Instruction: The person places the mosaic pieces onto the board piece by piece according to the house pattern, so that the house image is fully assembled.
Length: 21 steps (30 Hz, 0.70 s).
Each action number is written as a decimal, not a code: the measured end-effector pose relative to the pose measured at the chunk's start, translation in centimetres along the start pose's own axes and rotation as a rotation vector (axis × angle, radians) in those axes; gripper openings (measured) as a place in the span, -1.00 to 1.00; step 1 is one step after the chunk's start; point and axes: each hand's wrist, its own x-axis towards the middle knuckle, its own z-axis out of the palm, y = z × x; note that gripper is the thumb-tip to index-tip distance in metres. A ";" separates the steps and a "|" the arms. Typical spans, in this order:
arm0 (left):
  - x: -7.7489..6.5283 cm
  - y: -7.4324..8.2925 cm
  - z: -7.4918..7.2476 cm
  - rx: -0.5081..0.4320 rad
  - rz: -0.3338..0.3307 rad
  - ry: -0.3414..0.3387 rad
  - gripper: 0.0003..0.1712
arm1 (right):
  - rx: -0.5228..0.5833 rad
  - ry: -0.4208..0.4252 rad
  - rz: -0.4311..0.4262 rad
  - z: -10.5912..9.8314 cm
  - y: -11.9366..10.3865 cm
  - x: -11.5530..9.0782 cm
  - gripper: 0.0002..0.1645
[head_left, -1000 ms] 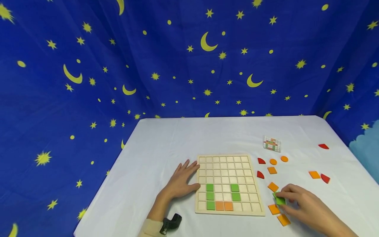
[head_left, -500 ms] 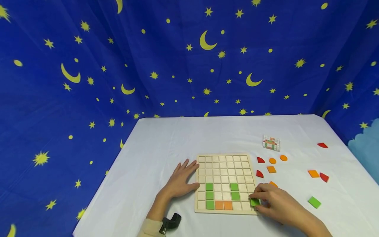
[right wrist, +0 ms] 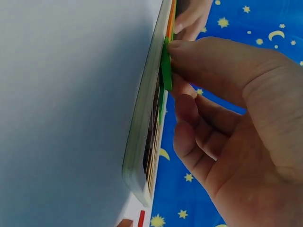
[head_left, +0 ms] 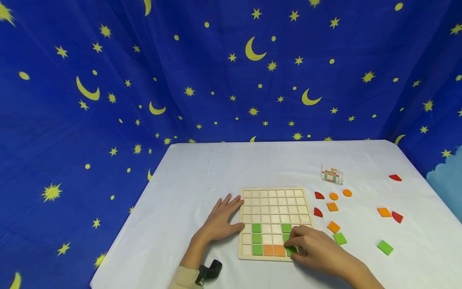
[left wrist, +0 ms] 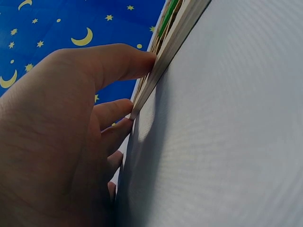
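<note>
In the head view a pale wooden grid board [head_left: 265, 210] lies on the white table. My right hand [head_left: 317, 247] pinches a green square tile [head_left: 291, 251] over the bottom row, just right of two orange tiles [head_left: 274, 251] set in cells. From the right wrist, that green tile [right wrist: 165, 66] shows tilted at the board's near edge, between thumb and fingers. Several other green tiles [head_left: 256, 238] sit in cells in two columns. My left hand [head_left: 221, 220] lies with fingers spread at the board's left side; its thumb [left wrist: 137, 64] touches the edge in the left wrist view.
Right of the board lie loose orange squares [head_left: 333, 227], orange discs [head_left: 333, 196], red quarter-round pieces [head_left: 319, 195] and green squares [head_left: 385, 247]. A small printed pattern card [head_left: 332, 175] lies behind them. A starry blue cloth [head_left: 216, 72] hangs around the table.
My right hand has carried the green tile left, from among the loose pieces, past the board's right edge to its bottom row. My left hand has stayed in place.
</note>
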 end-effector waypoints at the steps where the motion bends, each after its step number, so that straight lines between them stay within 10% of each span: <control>1: 0.0 0.0 0.0 0.004 -0.003 -0.003 -0.13 | 0.004 -0.005 0.001 0.1 -0.1 0.0 -0.75; 21: 0.0 0.3 -0.1 0.007 -0.008 -0.001 -0.13 | -0.006 -0.008 0.052 0.1 0.1 -0.2 -0.77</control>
